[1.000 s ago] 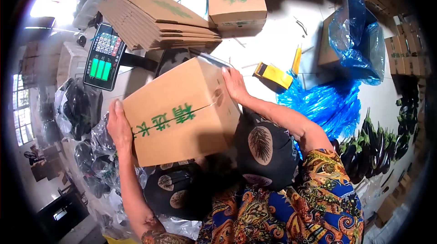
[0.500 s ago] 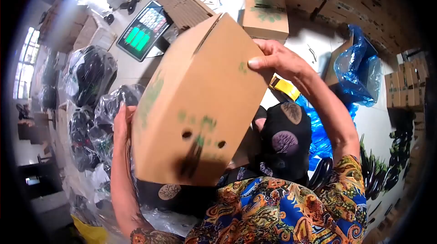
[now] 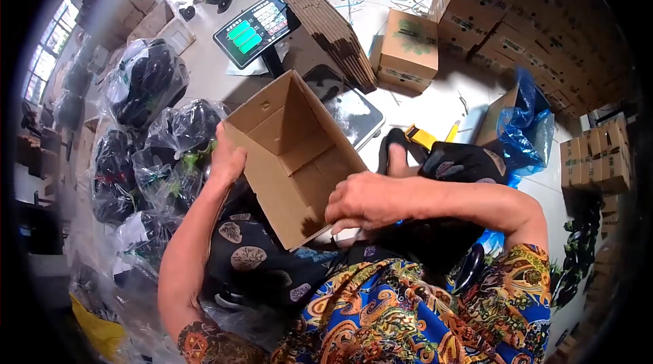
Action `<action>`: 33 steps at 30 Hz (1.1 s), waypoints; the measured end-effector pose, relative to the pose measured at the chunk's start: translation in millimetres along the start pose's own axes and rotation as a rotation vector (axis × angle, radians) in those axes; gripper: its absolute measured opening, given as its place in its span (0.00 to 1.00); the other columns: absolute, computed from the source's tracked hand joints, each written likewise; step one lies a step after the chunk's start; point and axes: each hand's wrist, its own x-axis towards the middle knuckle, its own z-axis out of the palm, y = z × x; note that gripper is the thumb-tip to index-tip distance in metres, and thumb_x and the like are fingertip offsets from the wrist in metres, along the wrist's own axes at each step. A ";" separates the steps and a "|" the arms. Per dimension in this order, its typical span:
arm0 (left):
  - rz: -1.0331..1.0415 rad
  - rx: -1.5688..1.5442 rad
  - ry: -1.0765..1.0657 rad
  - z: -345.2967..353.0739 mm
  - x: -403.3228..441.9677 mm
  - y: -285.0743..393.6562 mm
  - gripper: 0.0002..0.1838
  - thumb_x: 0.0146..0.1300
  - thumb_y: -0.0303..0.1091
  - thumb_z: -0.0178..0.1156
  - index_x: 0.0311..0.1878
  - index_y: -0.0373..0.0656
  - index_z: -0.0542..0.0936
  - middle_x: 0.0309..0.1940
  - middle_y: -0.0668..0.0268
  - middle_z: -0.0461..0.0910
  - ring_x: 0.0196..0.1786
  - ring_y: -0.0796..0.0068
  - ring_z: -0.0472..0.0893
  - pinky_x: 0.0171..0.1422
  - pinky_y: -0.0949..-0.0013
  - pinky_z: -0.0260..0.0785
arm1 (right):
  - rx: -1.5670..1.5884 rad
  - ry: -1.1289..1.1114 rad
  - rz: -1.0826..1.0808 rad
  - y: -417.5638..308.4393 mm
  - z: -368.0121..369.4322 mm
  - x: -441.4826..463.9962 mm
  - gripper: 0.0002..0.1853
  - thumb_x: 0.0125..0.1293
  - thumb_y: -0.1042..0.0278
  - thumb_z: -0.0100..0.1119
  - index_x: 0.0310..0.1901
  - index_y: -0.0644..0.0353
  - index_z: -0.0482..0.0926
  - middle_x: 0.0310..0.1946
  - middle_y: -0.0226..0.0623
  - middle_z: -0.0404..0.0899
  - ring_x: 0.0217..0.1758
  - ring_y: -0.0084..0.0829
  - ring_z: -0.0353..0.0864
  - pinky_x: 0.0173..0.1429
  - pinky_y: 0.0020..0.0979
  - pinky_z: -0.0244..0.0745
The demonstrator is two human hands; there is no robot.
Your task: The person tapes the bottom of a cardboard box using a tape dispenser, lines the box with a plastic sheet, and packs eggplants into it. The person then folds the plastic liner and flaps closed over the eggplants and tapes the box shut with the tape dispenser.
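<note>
An open cardboard box [image 3: 280,153] is tilted over my lap, its inside facing me and nothing in it. My left hand [image 3: 226,157] grips the box's left edge, thumb against the wall. At the lower right side of the box is my right hand [image 3: 354,202], its fingers curled at the rim; the fingertips are partly hidden. Beyond the box lies the scale's platform [image 3: 354,116], and its lit display [image 3: 253,29] stands to the left of it.
Bagged eggplants [image 3: 146,85] lie at left. Folded cartons [image 3: 326,27] lean behind the scale. A closed box [image 3: 408,51], a yellow tape dispenser [image 3: 420,137] and a blue-lined box [image 3: 507,119] are beyond and right. Stacked cartons [image 3: 524,31] stand at back right.
The box has been turned over from its printed closed faces to its open side. My right hand has moved down along it toward me. The view has shifted, showing more of the floor beyond.
</note>
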 end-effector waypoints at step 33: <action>0.067 -0.062 -0.175 24.8 29.9 57.2 0.28 0.59 0.33 0.51 0.63 0.32 0.68 0.54 0.54 0.77 0.58 0.67 0.75 0.65 0.66 0.64 | 0.142 0.159 1.209 426.9 131.9 -121.8 0.44 0.64 0.32 0.50 0.58 0.76 0.74 0.58 0.60 0.75 0.62 0.51 0.75 0.67 0.43 0.67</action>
